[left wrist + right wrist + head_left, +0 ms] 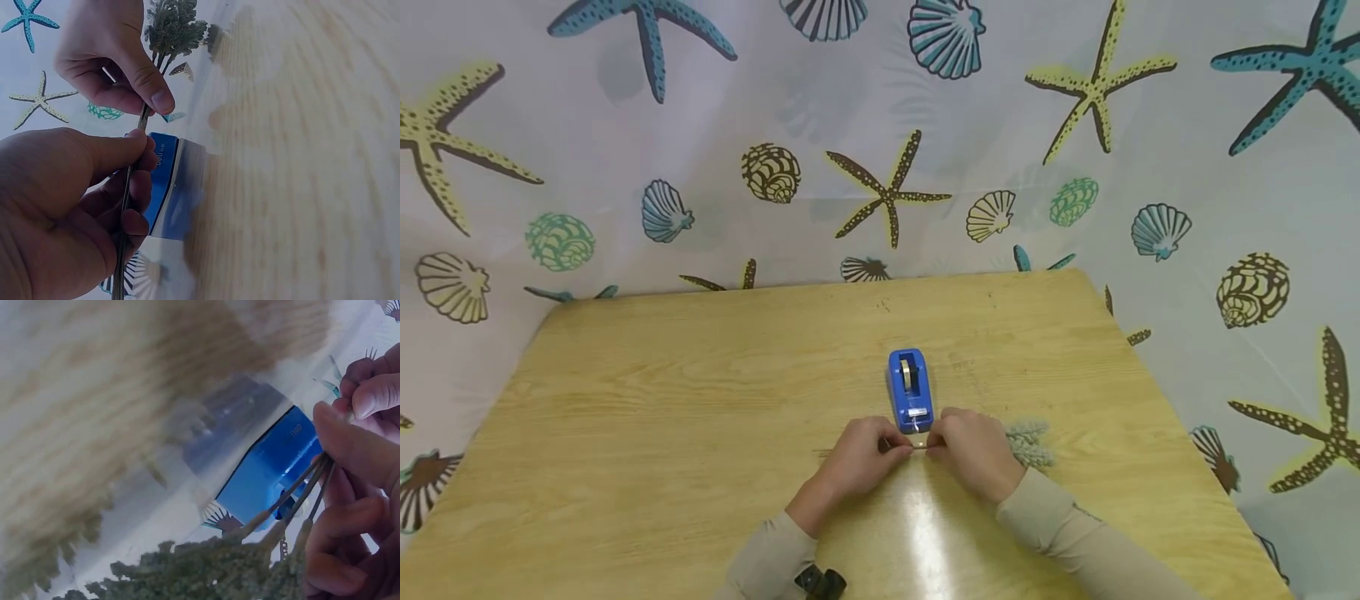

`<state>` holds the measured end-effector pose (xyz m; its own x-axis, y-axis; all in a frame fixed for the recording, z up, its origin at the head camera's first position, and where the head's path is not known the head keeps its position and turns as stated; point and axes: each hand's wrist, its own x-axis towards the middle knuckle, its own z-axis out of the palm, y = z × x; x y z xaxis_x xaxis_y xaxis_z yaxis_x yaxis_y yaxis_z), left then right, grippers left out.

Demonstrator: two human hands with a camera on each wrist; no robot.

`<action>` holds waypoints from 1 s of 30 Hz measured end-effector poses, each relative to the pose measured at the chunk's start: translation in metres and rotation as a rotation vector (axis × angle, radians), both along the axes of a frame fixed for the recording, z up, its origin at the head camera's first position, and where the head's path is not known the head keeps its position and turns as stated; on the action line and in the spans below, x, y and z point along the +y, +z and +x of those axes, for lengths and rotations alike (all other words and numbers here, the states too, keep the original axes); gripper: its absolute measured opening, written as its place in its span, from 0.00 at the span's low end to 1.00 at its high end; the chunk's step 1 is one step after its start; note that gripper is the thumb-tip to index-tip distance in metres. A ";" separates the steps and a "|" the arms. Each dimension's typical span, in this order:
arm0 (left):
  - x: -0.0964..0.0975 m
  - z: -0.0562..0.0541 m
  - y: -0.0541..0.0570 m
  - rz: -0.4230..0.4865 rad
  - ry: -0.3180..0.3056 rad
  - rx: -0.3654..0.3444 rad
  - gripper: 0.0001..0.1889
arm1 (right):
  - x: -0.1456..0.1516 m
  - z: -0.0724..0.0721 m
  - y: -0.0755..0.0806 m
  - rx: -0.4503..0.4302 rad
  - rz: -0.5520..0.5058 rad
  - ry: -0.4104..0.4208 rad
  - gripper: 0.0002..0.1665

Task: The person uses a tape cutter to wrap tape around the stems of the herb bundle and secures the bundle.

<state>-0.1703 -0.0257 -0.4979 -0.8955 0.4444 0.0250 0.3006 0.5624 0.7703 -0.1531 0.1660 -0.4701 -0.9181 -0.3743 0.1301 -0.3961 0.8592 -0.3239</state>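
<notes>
A small bunch of grey-green artificial flower sprigs [1030,442] lies sideways in front of me, heads to the right. My left hand [861,454] pinches the thin stems [125,199] between thumb and fingers. Close beside it, my right hand [973,450] pinches the same stems nearer the heads, as the right wrist view shows with several brown stems [307,487] running out from its thumb. Between the two sets of fingertips a small pale, shiny patch shows on the stems. Just beyond the hands stands a blue tape dispenser [913,402] with a roll of tape in it.
The wood-grain table [700,400] extends on all sides of the hands. At its back and sides hangs a white cloth [722,142] printed with starfish and shells. A small black device [820,582] is worn at the left sleeve.
</notes>
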 end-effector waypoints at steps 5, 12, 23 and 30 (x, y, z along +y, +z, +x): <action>0.002 0.001 -0.002 -0.011 -0.006 -0.012 0.04 | 0.003 0.000 -0.001 -0.060 0.017 0.009 0.03; 0.001 0.001 -0.001 -0.024 0.007 -0.022 0.04 | 0.003 -0.002 0.000 -0.073 0.062 0.074 0.05; 0.000 -0.001 0.001 -0.010 0.036 -0.052 0.03 | 0.000 -0.005 -0.003 -0.091 0.005 -0.011 0.04; 0.000 -0.003 0.002 -0.007 0.037 -0.068 0.03 | 0.000 -0.007 -0.001 -0.073 -0.019 -0.024 0.02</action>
